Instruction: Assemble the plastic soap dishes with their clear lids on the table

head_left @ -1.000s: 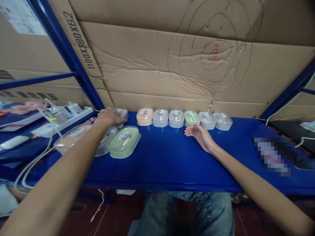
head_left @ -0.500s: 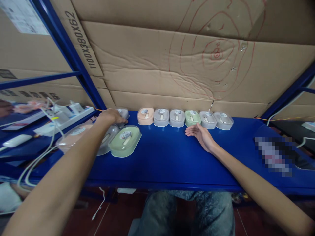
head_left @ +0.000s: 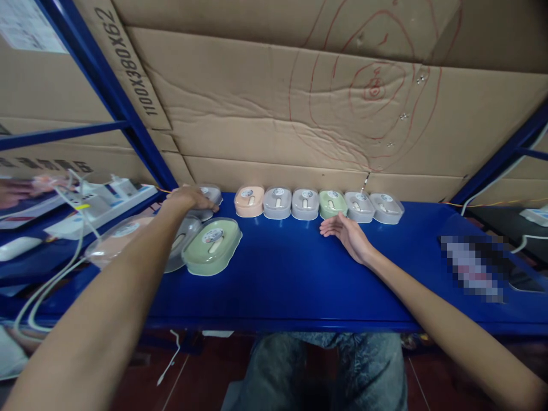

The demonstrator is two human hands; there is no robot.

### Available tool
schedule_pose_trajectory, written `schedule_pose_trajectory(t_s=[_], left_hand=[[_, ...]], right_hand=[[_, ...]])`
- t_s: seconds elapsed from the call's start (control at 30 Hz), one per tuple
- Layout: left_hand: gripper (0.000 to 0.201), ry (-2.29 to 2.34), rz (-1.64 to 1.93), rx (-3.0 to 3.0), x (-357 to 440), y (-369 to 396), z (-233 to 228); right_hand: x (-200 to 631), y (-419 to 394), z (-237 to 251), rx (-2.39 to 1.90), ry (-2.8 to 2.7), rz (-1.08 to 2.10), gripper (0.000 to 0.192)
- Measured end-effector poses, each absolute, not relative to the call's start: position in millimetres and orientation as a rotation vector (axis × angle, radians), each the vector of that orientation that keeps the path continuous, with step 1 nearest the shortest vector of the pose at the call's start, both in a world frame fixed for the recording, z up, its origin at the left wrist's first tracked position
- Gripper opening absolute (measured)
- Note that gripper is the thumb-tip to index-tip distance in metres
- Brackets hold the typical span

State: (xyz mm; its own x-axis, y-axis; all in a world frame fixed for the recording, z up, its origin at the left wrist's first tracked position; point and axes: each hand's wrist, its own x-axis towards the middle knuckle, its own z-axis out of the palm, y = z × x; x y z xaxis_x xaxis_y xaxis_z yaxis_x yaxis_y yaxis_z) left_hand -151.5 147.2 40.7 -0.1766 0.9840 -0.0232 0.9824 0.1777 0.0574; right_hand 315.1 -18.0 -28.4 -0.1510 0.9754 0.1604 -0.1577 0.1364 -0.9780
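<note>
My left hand (head_left: 188,200) reaches to the back left of the blue table, its fingers curled over a grey plastic box (head_left: 211,194) with a clear lid. The hand hides part of that box. Nearer to me, a green lidded box (head_left: 212,248), a grey one (head_left: 182,251) and a pink one (head_left: 117,242) stand together, partly behind my left forearm. My right hand (head_left: 349,237) rests open and holds nothing, its fingers stretched out just in front of a smaller-looking green box (head_left: 334,202) in the back row.
Along the cardboard wall (head_left: 240,114) runs a row: a pink box (head_left: 249,201), this green one and several grey boxes (head_left: 305,204). A power strip (head_left: 128,200) and white cables lie left, near another person's hand (head_left: 15,191). A blurred-out object (head_left: 475,268) lies right.
The view has shifted slightly, so most things appear a little further left. My left hand's fingers have moved slightly over the grey box; my right hand stays almost still.
</note>
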Motion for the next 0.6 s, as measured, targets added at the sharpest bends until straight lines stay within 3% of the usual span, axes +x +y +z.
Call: schedule_pose_trajectory(t_s=[0.3, 0.43, 0.6], left_hand=[[0.134, 2.417, -0.135, 1.830, -145.7, 139.1, 47.4], [0.133, 2.401, -0.144, 1.824, -145.0, 136.8, 46.8], [0.146, 2.381, -0.021, 1.931, -148.7, 138.3, 40.1]], right_hand=[[314.6, -19.4, -26.3, -0.919, -1.291, 1.270, 0.062], [314.2, -19.6, -26.6, -0.918, -1.295, 1.260, 0.060], [314.4, -19.1, -27.1, -0.921, -1.305, 1.262, 0.060]])
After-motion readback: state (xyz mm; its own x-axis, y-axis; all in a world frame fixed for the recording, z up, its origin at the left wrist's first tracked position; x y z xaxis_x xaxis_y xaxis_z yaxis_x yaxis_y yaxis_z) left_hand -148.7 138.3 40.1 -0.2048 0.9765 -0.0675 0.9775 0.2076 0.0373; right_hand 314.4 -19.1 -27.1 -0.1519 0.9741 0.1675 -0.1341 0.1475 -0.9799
